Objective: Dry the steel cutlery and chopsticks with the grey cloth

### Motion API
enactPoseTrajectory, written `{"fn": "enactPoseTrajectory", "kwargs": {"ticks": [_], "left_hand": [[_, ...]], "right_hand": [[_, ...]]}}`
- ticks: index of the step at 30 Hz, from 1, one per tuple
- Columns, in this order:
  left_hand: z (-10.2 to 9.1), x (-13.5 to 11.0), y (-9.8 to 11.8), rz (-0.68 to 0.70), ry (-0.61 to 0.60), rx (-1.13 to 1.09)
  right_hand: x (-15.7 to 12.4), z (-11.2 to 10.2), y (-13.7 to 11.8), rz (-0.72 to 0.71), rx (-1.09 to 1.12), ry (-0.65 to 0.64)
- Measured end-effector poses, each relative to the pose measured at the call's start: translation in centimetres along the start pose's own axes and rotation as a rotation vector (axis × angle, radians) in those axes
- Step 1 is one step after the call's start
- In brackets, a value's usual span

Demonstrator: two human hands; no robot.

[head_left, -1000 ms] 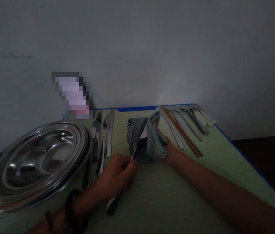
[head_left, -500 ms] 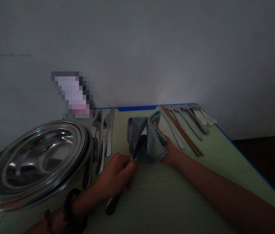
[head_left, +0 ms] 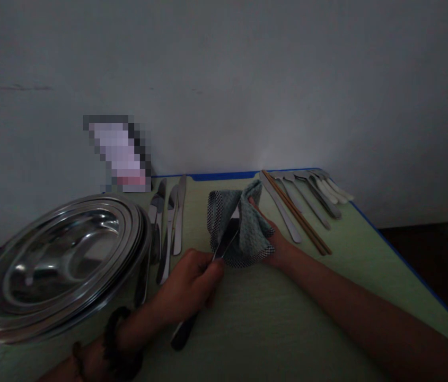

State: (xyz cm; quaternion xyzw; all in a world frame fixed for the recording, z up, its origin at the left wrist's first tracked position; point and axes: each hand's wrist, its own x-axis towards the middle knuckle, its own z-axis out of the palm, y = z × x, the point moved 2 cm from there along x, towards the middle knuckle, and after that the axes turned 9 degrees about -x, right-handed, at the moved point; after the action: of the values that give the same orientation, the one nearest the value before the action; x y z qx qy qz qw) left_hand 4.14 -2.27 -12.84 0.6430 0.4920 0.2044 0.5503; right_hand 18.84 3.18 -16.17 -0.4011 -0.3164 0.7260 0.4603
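My left hand point(head_left: 194, 281) is closed around a metal table knife point(head_left: 227, 239), whose handle end sticks out below the fist toward me. The knife slants up and to the right, and its blade runs into a grey-green cloth point(head_left: 253, 233) with a black-and-white checked border. Behind and inside that cloth is my right hand point(head_left: 269, 233), gripping it about the blade. Most of the right fingers and the blade's tip are hidden in the folds.
Stacked steel plates or basins point(head_left: 64, 265) fill the left side, several knives point(head_left: 178, 223) beside them. At the right lie a knife point(head_left: 281, 209), wooden chopsticks point(head_left: 297, 215) and several spoons and other cutlery point(head_left: 311, 204). A blurred-out phone-like object point(head_left: 122, 154) leans on the wall behind the green table point(head_left: 271, 323).
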Motion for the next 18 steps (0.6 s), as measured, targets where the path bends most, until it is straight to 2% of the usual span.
{"fn": "enactPoseTrajectory", "kwargs": {"ticks": [4, 7, 9, 13, 15, 18], "left_hand": [[0.0, 0.0, 0.0, 0.016, -0.016, 0.029], [0.0, 0.0, 0.0, 0.036, -0.027, 0.028], [0.0, -0.1, 0.0, 0.045, -0.076, -0.018], [-0.2, -0.3, 0.1, 0.097, -0.226, -0.263], [-0.2, -0.5, -0.1, 0.055, -0.329, -0.458], [0.1, -0.8, -0.4, -0.054, -0.475, -0.659]], "right_hand": [[0.0, -0.1, 0.0, -0.017, -0.027, -0.042], [-0.2, 0.4, -0.1, -0.051, -0.008, -0.010], [-0.3, 0.8, -0.2, -0.080, 0.043, 0.007], [-0.1, 1.0, -0.2, -0.127, 0.149, 0.068], [0.2, 0.7, -0.3, -0.124, 0.202, 0.098], [0.8, 0.0, -0.2, -0.081, 0.247, 0.067]]}}
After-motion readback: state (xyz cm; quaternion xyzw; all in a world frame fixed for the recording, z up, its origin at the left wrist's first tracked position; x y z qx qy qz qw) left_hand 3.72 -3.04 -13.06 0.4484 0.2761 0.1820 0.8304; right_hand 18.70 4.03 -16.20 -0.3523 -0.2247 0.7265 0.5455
